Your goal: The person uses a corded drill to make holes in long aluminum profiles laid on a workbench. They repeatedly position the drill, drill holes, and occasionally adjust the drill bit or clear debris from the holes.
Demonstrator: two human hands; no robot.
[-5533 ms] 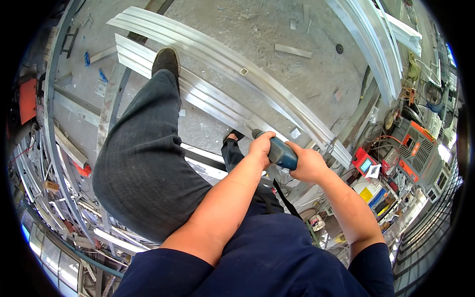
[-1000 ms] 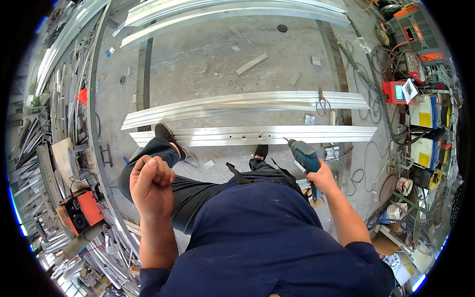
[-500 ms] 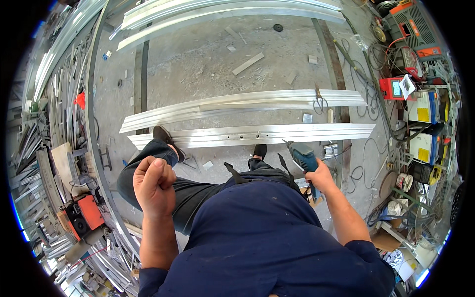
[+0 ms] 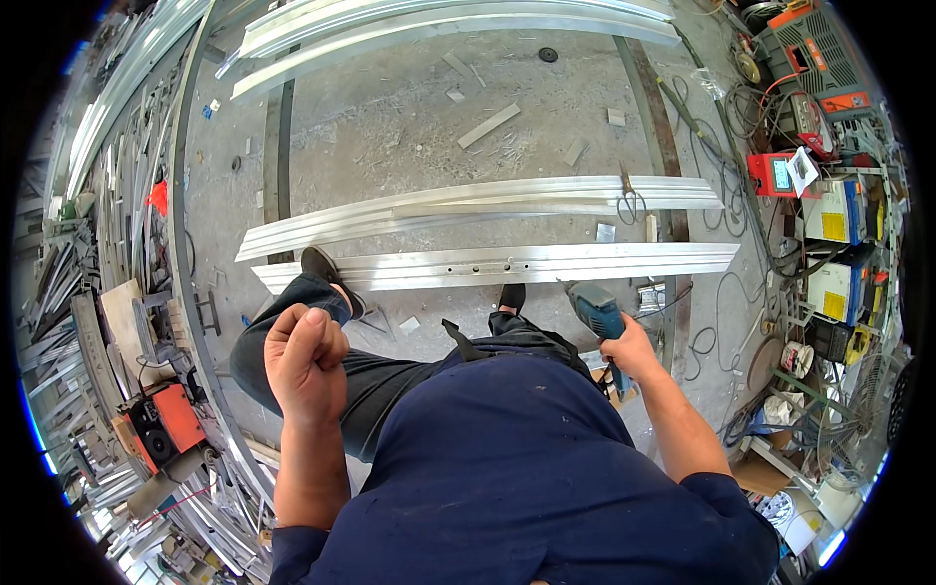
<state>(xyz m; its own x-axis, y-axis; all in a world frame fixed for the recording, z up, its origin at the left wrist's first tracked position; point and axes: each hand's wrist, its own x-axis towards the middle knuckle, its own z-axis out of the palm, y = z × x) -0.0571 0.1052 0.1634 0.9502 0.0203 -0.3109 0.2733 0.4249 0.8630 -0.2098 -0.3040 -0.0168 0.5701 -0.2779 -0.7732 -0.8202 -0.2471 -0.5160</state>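
Observation:
My right hand (image 4: 632,349) grips a teal power drill (image 4: 596,306) by its handle, the bit pointing forward and left. Just past the bit lies a long silver metal profile (image 4: 409,268) with several holes along its middle. My left hand (image 4: 305,353) is raised in front of me, fingers curled in and thumb on top; whether something small is inside I cannot make out. My left foot rests against the profile near its left end. Beyond it a second metal profile (image 4: 331,223) lies roughly parallel, with a pair of scissors (image 4: 632,204) near its right end.
Two dark beams (image 4: 277,146) run underneath the profiles. More long profiles (image 4: 448,24) lie at the far side. Metal offcuts (image 4: 489,126) litter the concrete floor. Cables and machines, one a red box (image 4: 772,175), crowd the right; stacked metal lengths and an orange-black speaker-like box (image 4: 168,429) stand left.
The drill has turned slightly in my right hand, its bit now less distinct. My left hand has barely moved.

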